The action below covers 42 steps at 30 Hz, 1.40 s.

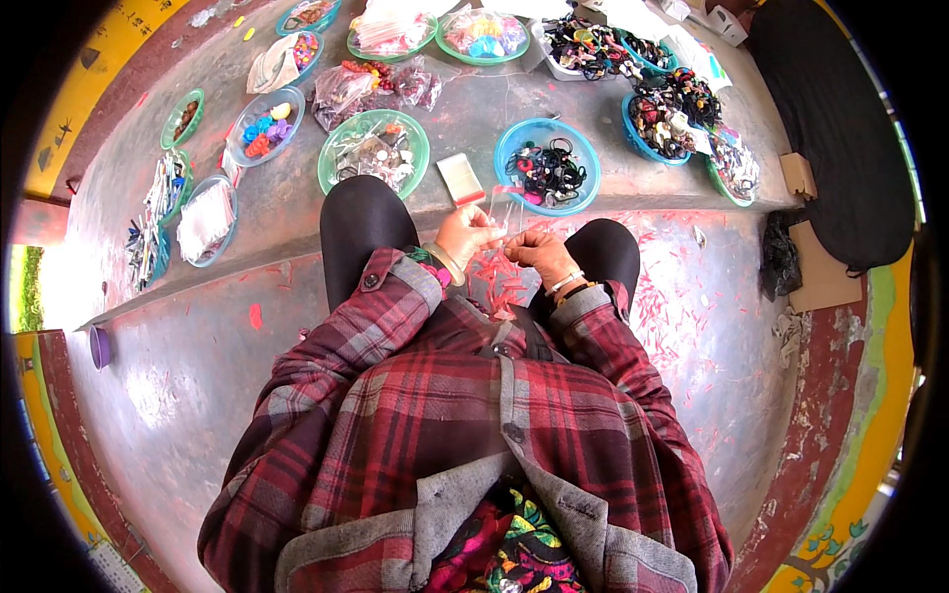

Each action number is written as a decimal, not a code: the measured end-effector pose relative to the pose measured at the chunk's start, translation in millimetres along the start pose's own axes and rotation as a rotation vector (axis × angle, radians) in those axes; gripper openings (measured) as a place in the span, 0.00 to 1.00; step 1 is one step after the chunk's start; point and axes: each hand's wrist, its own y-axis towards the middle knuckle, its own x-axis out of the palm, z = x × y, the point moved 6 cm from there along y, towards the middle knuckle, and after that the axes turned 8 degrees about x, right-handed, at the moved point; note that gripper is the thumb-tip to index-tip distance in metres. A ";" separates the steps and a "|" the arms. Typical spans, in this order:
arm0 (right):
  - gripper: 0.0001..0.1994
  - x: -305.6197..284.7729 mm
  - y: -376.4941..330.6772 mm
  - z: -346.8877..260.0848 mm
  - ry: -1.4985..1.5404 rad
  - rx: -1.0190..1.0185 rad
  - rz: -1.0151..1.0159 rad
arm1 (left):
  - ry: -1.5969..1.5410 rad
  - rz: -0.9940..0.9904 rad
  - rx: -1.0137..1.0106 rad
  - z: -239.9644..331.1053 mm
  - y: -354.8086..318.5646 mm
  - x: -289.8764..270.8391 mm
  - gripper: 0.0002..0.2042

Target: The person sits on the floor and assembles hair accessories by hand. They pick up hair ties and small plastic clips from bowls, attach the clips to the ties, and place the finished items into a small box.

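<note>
Setting: informal piecework packing spot, floor-level, apparently outdoors or in an open yard. Evidence: worn, paint-stained concrete step [297, 212] used as the work surface, with the person seated on the concrete floor [178, 395] below it; many shallow plastic bowls, green [374, 150] and blue [547, 163], sorted with hair ties and small coloured trinkets; stacks of clear plastic sleeves [461, 178]; pink paper scraps [682, 306] littering the floor; flattened cardboard [820, 272] at the right edge.

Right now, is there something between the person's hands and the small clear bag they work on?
No. Both the left hand and the right hand already touch the small clear bag, held up over the knees; nothing visible lies between.
</note>
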 end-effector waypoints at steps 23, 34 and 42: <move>0.07 11.5 -45.6 -62.2 -0.794 -0.719 0.588 | 0.912 -0.239 0.370 5.9 -2.0 13.0 0.08; 0.03 -6.4 -41.0 -56.2 -0.603 -0.663 0.675 | 0.661 -0.106 -0.072 -6.1 0.2 -0.4 0.09; 0.06 -28.5 -15.1 -16.3 0.112 -0.194 0.424 | -0.119 -0.005 -0.125 -18.2 7.8 -12.2 0.08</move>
